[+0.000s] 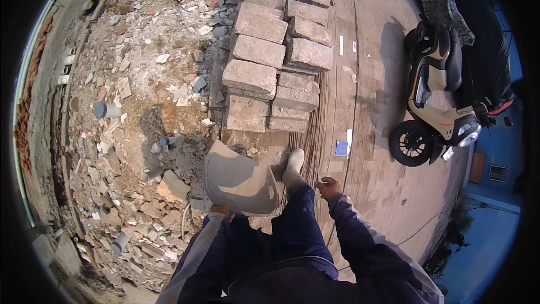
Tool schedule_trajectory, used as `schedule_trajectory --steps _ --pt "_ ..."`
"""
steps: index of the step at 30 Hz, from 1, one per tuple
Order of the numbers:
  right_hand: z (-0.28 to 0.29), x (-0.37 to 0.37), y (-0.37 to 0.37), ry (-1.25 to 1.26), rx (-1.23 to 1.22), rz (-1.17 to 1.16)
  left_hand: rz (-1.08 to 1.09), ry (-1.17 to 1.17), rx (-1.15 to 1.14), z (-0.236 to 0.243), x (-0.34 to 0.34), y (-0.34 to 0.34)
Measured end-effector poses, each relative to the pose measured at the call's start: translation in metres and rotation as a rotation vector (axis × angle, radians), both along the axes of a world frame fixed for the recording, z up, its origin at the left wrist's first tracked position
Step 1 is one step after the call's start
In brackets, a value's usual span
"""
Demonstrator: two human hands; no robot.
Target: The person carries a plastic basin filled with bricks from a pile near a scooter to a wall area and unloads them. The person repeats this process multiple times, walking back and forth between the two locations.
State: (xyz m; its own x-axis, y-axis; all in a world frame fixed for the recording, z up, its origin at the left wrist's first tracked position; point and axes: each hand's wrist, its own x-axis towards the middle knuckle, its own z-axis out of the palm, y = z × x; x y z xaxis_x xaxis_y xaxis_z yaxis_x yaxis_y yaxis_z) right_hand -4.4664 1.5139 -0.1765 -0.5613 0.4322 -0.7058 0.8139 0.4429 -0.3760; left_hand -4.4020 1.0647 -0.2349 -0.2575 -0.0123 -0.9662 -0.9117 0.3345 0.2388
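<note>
A grey tub (239, 183) with a slot handle in its rim is in front of my legs, tilted, with a patch of shadow across it. My left hand (220, 210) is closed on its near left rim; most of those fingers are hidden. Off to the tub's right, my right hand (329, 187) hangs in the air beside my knee. Its fingers are loosely bent and apart, and I see nothing in them. A pale boot (293, 164) on my foot stands between the tub and the paving.
Rubble (140, 191) with pipe stubs sticking up covers the left side. Ahead stand stacked concrete blocks (259, 53), with long thin rods (306, 149) beside them. A parked scooter (436, 93) occupies the right side of the paving. A blue card (341, 148) lies nearer.
</note>
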Motion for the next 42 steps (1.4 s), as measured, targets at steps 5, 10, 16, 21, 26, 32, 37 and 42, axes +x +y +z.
schedule_trajectory --steps 5,10,16,21,26,32,37,42 --pt "-0.103 -0.145 0.022 0.080 0.123 0.178 0.594 -0.222 -0.057 -0.084 0.027 0.079" --pt "-0.178 -0.293 0.027 0.538 0.067 0.019 0.655 -0.369 -0.149 -0.173 0.067 0.117" --pt "-0.206 -0.330 0.016 0.621 -0.092 -0.272 0.731 -0.413 -0.253 -0.205 0.104 0.132" --pt "-0.192 -0.283 0.015 0.724 0.006 0.190 0.982 -0.407 -0.227 -0.226 0.098 0.146" --pt "-0.182 -0.292 0.042 0.513 0.192 0.592 0.902 -0.395 -0.175 -0.250 0.106 0.150" --pt "-0.151 -0.298 0.044 0.314 0.114 0.805 0.598 -0.056 0.018 -0.196 0.077 0.145" --pt "-0.109 -0.223 0.013 0.034 -0.562 -0.105 0.671 0.107 0.151 -0.135 0.038 0.149" --pt "-0.113 -0.114 -0.032 -0.080 -0.608 -0.275 0.776 0.262 0.035 -0.161 0.009 0.152"
